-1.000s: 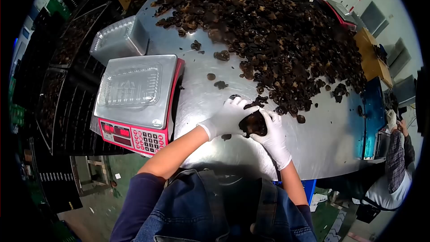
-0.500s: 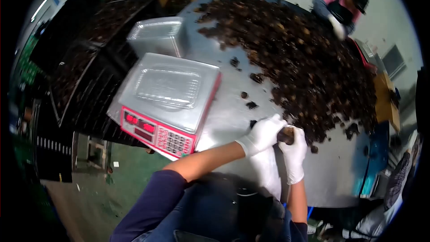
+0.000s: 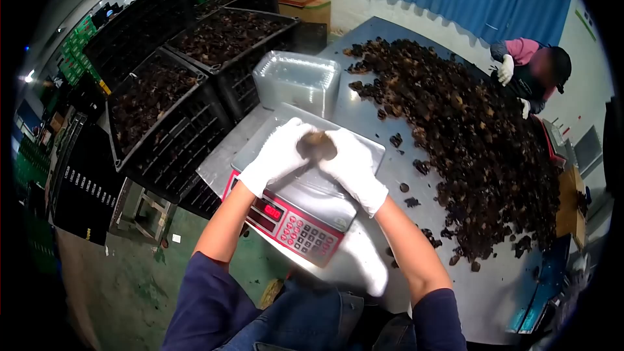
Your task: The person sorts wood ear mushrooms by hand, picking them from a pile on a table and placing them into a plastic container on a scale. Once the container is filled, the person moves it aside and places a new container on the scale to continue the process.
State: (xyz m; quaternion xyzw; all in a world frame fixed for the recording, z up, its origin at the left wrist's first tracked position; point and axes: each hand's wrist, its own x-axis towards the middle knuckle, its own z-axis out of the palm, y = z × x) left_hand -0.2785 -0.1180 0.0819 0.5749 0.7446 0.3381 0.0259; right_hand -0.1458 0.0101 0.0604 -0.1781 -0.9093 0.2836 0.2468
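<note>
Two gloved hands, head view: left hand [image 3: 276,155] & right hand [image 3: 354,168] cupped together, each grip closed round a clump of dried fungus [image 3: 316,145], held above the scale [image 3: 300,211] pan. Step in hand, by judgement: transfer of a portion to the scale. Next move calls for lowering over pan centre, then opening both grips w/o spilling. Clump: dark brown, wrinkled, irregular, mostly hidden by gloves. Main fungus heap [image 3: 468,136] lies on desk [image 3: 364,114], right of scale. Stack of clear trays [image 3: 296,81] beyond scale.
</note>
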